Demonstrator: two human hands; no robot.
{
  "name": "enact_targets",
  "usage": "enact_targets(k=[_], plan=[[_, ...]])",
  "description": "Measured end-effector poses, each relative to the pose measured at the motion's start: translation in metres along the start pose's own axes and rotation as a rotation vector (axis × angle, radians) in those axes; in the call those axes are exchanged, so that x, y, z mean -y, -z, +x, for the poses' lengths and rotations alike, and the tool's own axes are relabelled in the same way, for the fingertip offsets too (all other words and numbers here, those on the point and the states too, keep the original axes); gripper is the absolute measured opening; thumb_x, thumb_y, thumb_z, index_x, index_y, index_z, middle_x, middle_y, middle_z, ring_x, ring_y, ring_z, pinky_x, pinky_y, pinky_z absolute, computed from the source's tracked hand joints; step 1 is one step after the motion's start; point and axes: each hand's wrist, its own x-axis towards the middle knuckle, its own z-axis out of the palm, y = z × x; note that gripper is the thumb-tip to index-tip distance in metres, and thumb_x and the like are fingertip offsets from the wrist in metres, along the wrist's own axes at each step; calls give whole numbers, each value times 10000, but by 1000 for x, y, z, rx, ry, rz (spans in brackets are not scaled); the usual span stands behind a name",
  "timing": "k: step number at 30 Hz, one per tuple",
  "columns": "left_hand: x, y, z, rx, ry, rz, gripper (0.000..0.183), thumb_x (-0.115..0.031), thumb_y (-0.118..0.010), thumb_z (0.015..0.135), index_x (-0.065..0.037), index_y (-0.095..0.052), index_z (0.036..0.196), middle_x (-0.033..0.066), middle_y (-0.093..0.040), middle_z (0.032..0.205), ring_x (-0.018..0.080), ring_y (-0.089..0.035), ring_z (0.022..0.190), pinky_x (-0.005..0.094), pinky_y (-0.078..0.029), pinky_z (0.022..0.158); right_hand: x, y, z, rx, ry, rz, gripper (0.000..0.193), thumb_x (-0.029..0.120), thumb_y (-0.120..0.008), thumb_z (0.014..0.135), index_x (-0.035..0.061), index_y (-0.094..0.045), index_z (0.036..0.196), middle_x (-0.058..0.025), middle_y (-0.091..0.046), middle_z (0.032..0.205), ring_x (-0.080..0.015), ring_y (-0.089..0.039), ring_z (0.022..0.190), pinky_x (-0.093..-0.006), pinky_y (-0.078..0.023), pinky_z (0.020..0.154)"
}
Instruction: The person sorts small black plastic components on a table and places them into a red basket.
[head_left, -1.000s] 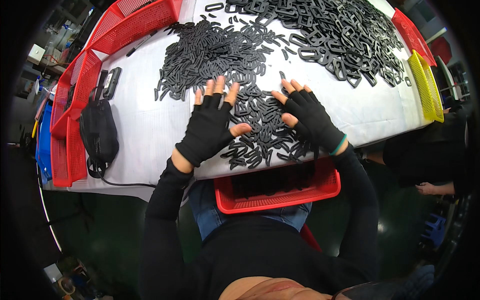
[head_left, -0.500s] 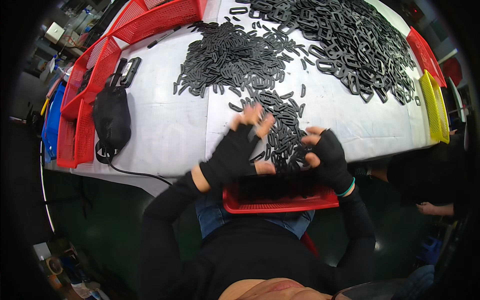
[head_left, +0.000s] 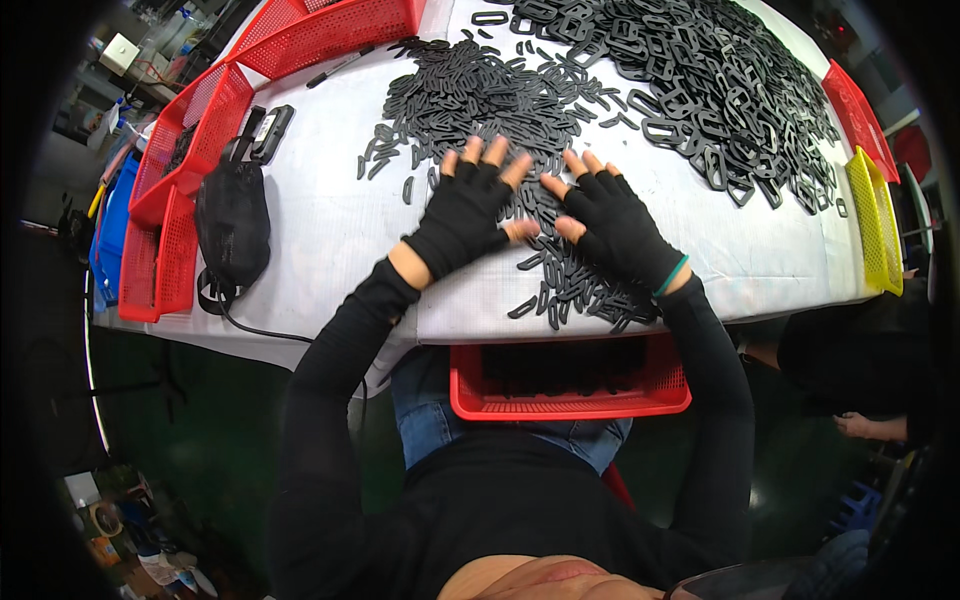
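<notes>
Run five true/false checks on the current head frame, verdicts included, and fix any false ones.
1. The left hand and right hand are spread open over small black pieces. True.
2. The yellow basket is at the left edge of the table. False: the yellow basket is at the right edge of the table.
3. The black pouch lies left of the left hand. True.
4. The teal wristband is on the left wrist. False: the teal wristband is on the right.
5. The larger black frames form a heap. True.
</notes>
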Motion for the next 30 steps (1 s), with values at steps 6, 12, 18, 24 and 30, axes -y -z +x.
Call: enact_targets(k=[6, 12, 18, 24, 30], plan=[[-20, 26, -30, 53, 39, -102, 873, -676, -526, 817, -123, -320, 1461, 227, -229, 1512, 429, -221, 1378, 569, -148, 1104, 19, 29, -43, 107, 19, 214, 460, 317, -536, 903, 127, -514, 1321, -175, -413, 1416, -376, -350, 1328, -490, -253, 1106], [-6, 23, -67, 69, 124, 25, 971, -685, -542, 795, -28, -269, 1457, 293, -243, 1474, 468, -232, 1360, 553, -157, 1110, 33, 26, -73, 78, 66, 415, 304, 296, -595, 860, 105, -635, 1093, -141, -536, 1276, -367, -432, 1266, -518, -317, 1063], [-45, 40, -62, 230, -37, -260, 976, -610, -619, 785, -64, -219, 1488, 292, -164, 1509, 442, -166, 1406, 532, -149, 1125, 28, 23, -43, -112, -228, 293, 530, 353, -622, 864, 74, -504, 1299, -213, -441, 1346, -403, -421, 1237, -478, -337, 1031], [53, 8, -5, -82, 490, 133, 966, -655, -528, 839, -30, -177, 1487, 352, -158, 1484, 507, -179, 1373, 559, -134, 1112, 5, -4, 6, -179, -183, 174, 598, 435, -566, 891, 135, -438, 1392, -230, -392, 1410, -431, -374, 1284, -474, -286, 1081], [54, -10, -1, -35, 249, 104, 964, -739, -491, 794, -66, -295, 1456, 291, -259, 1470, 480, -240, 1353, 598, -165, 1077, 6, 0, 3, 22, 27, 206, 468, 396, -544, 908, 210, -521, 1337, -198, -432, 1404, -402, -357, 1324, -468, -272, 1099]])
